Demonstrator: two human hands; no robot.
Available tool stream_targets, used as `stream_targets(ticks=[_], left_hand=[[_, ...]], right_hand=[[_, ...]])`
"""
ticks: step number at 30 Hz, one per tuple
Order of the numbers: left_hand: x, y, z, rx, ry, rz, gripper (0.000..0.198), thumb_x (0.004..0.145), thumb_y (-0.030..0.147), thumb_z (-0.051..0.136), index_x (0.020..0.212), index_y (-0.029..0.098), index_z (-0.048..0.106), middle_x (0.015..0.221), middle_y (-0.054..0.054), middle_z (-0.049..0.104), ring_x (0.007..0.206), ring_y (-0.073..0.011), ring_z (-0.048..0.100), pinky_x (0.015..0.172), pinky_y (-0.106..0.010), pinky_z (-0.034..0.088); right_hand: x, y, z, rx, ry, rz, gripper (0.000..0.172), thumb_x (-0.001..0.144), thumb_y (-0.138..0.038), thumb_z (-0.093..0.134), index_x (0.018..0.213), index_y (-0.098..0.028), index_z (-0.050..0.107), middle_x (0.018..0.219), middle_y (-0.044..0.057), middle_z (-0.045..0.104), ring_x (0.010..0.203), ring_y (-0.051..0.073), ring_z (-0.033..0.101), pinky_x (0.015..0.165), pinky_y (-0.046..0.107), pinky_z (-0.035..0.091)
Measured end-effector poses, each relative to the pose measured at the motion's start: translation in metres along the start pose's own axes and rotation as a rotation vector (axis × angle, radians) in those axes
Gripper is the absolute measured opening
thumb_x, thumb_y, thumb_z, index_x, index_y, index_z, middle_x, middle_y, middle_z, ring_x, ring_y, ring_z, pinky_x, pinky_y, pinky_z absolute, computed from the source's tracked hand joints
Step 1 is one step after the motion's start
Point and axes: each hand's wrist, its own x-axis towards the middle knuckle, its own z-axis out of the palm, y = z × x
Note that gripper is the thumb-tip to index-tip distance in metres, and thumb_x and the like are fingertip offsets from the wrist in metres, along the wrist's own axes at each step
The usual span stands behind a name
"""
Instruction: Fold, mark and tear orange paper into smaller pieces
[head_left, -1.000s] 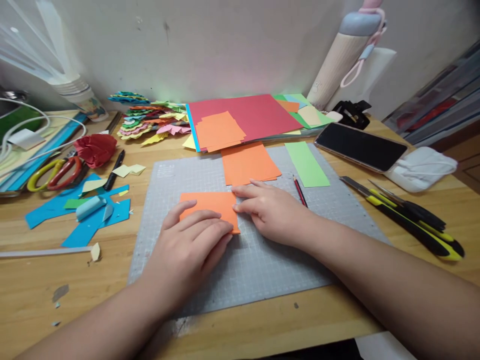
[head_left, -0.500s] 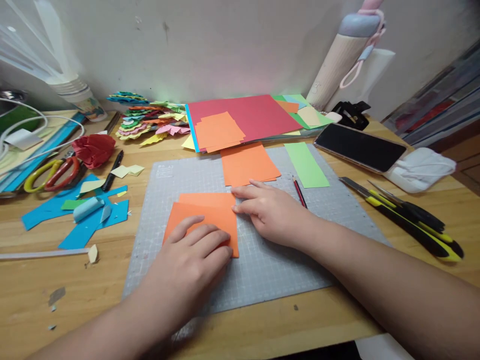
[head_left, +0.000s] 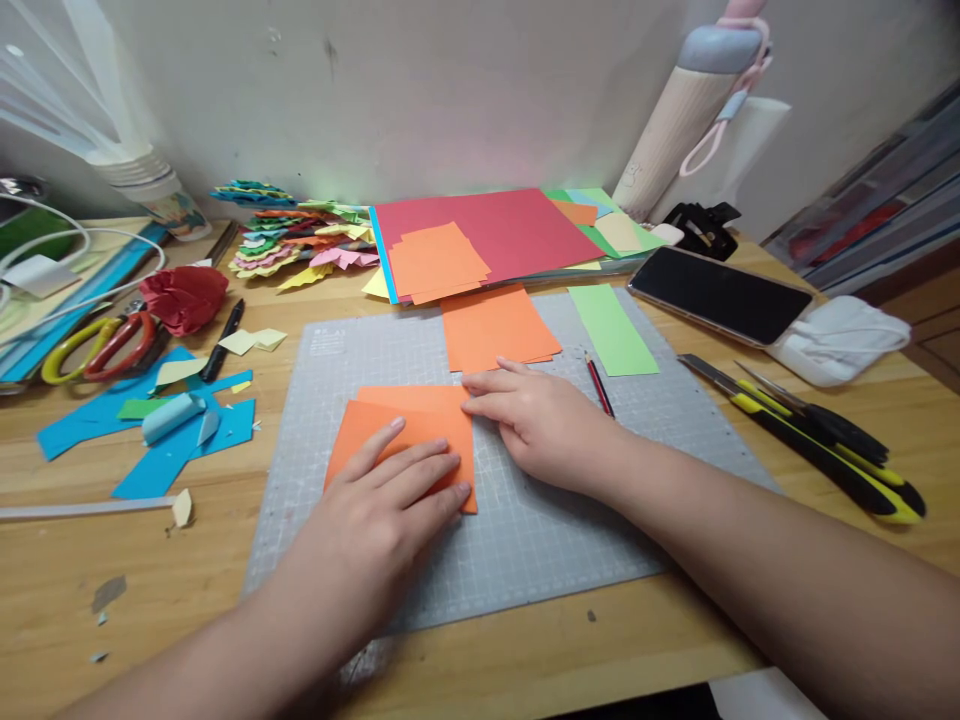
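A folded orange paper (head_left: 420,420) lies on the grey cutting mat (head_left: 525,530), its upper flap resting askew over the lower layer. My left hand (head_left: 375,520) lies flat on the paper's lower half, fingers stretched out and pressing down. My right hand (head_left: 536,425) rests on the mat at the paper's right edge, fingertips pressed on the upper right corner. Neither hand grips anything.
More orange sheets (head_left: 499,328) and a green strip (head_left: 613,330) lie at the mat's far side, with a pencil (head_left: 600,385) beside my right hand. Utility knives (head_left: 817,435) and a phone (head_left: 720,292) lie right. Scissors (head_left: 97,345), blue scraps (head_left: 150,420) and a red paper flower (head_left: 184,298) sit left.
The paper went from a narrow folded strip to a taller shape with the lower layer spread toward me. My left hand slid nearer with it and its fingers flattened out; the right hand stayed.
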Motion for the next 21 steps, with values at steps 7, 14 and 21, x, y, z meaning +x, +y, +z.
stream_targets(ticks=[7, 14, 21], left_hand=[[0.0003, 0.0032, 0.0008, -0.108, -0.039, -0.106, 0.023, 0.092, 0.020, 0.049, 0.105, 0.026, 0.067, 0.110, -0.002, 0.068, 0.109, -0.0186, 0.060, 0.108, -0.052, 0.033], [0.0009, 0.0017, -0.0008, -0.140, -0.062, -0.101, 0.023, 0.092, 0.019, 0.049, 0.106, 0.027, 0.066, 0.110, -0.001, 0.068, 0.110, -0.0185, 0.060, 0.107, -0.054, 0.033], [0.0015, 0.0015, -0.0009, -0.151, -0.052, -0.102, 0.023, 0.092, 0.019, 0.049, 0.106, 0.027, 0.067, 0.110, -0.002, 0.068, 0.109, -0.0179, 0.061, 0.108, -0.054, 0.032]], right_hand=[[0.0010, 0.0006, -0.0001, -0.004, -0.024, 0.020, 0.043, 0.078, 0.001, 0.043, 0.107, -0.016, 0.069, 0.126, 0.009, 0.062, 0.117, 0.019, 0.057, 0.109, 0.039, 0.035], [0.0007, 0.0006, -0.0002, 0.015, -0.027, 0.028, 0.044, 0.079, 0.002, 0.042, 0.110, -0.014, 0.068, 0.127, 0.010, 0.062, 0.119, 0.018, 0.056, 0.111, 0.038, 0.033], [0.0019, 0.0024, 0.0004, 0.019, -0.029, 0.035, 0.043, 0.081, 0.001, 0.042, 0.112, -0.015, 0.067, 0.128, 0.009, 0.061, 0.119, 0.017, 0.056, 0.111, 0.039, 0.033]])
